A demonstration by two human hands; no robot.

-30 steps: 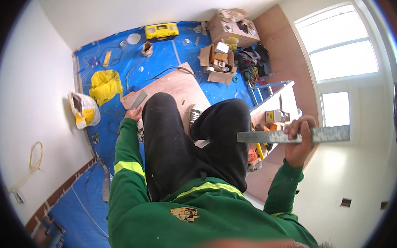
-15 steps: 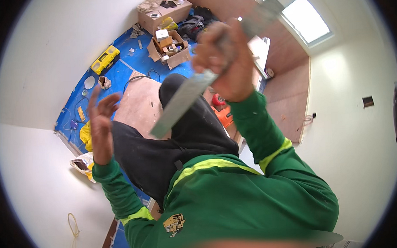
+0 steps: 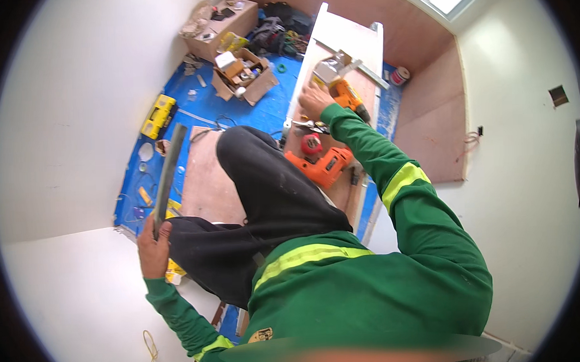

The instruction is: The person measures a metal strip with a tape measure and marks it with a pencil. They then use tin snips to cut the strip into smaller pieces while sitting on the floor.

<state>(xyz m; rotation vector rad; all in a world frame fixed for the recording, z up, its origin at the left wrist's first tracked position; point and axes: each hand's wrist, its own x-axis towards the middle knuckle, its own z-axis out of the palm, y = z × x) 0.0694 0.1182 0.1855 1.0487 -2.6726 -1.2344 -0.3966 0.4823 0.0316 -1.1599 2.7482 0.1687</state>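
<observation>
My left hand (image 3: 153,251) grips a long grey metal bar (image 3: 170,175) near its lower end, and the bar points up and away over the floor. Above the bench, my right hand (image 3: 316,100) has its fingers curled downward beside a small clear-topped box (image 3: 329,70). Whatever its fingertips may hold is hidden. A yellow-orange cordless drill (image 3: 347,97) lies just right of that hand. Closer to me on the bench are a red round tape measure (image 3: 311,144) and an orange power drill (image 3: 323,168). Another metal strip (image 3: 371,75) lies across the far part of the bench.
The long bench (image 3: 355,32) runs away on my right. Blue sheeting (image 3: 198,104) covers the floor, with a plywood board (image 3: 203,177) by my legs. An open cardboard box (image 3: 259,87), a yellow toolbox (image 3: 159,116) and a wooden crate (image 3: 221,31) stand farther off.
The metal bar has passed from my right hand to my left. My right hand has moved away and down to the bench. The view has shifted, showing more of the bench.
</observation>
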